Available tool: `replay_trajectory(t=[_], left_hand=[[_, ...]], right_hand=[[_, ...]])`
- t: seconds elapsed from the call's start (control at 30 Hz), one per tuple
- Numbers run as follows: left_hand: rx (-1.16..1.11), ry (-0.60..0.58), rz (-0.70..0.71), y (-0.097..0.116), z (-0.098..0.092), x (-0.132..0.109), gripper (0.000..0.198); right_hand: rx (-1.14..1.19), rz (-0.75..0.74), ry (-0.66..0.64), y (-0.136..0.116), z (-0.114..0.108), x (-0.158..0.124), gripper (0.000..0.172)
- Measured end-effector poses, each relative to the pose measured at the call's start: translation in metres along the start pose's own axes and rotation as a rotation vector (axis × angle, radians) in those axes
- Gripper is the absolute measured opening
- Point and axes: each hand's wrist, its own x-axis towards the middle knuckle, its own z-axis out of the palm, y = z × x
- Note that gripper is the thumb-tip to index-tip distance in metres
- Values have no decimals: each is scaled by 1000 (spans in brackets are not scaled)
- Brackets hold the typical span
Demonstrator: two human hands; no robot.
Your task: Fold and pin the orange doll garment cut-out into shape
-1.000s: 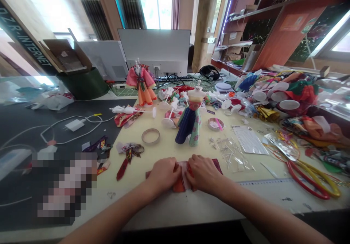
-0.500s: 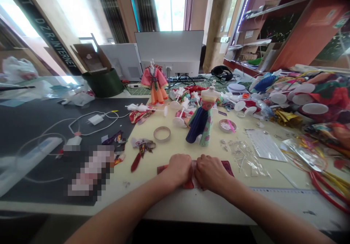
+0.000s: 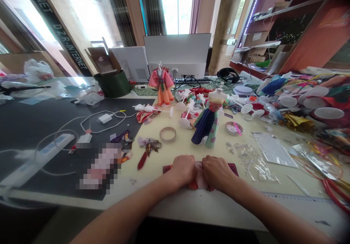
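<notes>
Pale pink fabric (image 3: 201,178) was bunched between the person's two hands, with the left hand (image 3: 183,170) and right hand (image 3: 216,171) closed over it and meeting at the knuckles. Both hands were curled down in a firm hold, with no gap showing between them, and their fingertips were hidden in the folds. A strip of red cloth (image 3: 193,186) showed under the bunch, and a dark maroon patterned cloth (image 3: 233,169) stuck out at 3 o'clock. All of this lay near the front edge of the pale yellow work table (image 3: 153,160).

At 12 o'clock stood a doll dress on a white form, with a navy and floral green skirt (image 3: 207,125). Farther off at 11 o'clock stood a pink and orange doll dress (image 3: 161,85). A thin tan ring (image 3: 167,134) lay at 11 o'clock, and a dark red tasselled ornament (image 3: 145,155) lay at 10 o'clock. At 1 o'clock sat a small round dish holding a pink stick (image 3: 233,128). A clear plastic bag of small parts (image 3: 253,162) lay at 2 o'clock, just beside the right hand, with a white printed sheet (image 3: 273,150) beyond it.
</notes>
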Motion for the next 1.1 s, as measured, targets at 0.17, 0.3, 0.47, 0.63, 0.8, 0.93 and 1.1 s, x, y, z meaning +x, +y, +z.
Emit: replay_trajectory(t=[0.17,0.3,0.47,0.63,0.8,0.93,1.1], left_hand=[[39,93,39,-7,5,-1,22],[44,123,33,-10,11,0,21],[34,149,-1,-11,17,1,20],[21,173,-9,-12,20,0,18],[7,185,-3,-12,22,-1,18],[-4,195,2,-13,24,-1,17],[-21,212,13,-14,26,-2,16]], right_hand=[[19,19,13,4,-1,-1,20],[16,22,16,2,-3,-3,21],[-7,13,-1,-7,-4,-2,22],[-45,18,-28,-11,0,2,17],[-55,19,-41,-10,4,2,12],[-53,12,-35,-9,6,2,12],[-49,-18,-7,-8,4,1,14]])
